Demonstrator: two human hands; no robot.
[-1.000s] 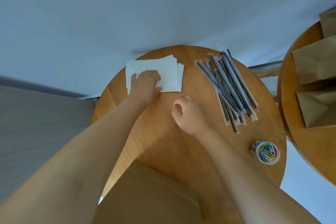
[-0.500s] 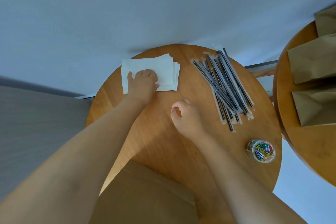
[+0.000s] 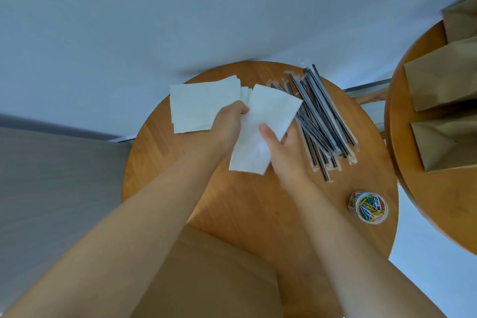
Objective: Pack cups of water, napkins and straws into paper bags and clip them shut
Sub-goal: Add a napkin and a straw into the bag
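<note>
Soft, even daylight; wide-angle bending and slight blur at edges.

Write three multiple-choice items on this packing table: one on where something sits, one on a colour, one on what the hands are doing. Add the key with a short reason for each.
1. Where does the jar of paper clips stand on the round table?
A. Beside the napkin stack
B. Near the right edge, on the near side of the straws
C. On a paper bag

2. What colour are the wrapped straws?
A. Black
B. Red
C. Yellow

3. What is happening to the single napkin?
A. It lies flat on the stack
B. Only one hand grips it
C. Both hands hold it above the table

Key:
1 B: the jar stands nearer the camera than the straws, by the table's right edge.
2 A: dark straws show through clear wrappers.
3 C: the left hand grips its left edge, the right hand holds it with the thumb on top, clear of the napkin stack.
</note>
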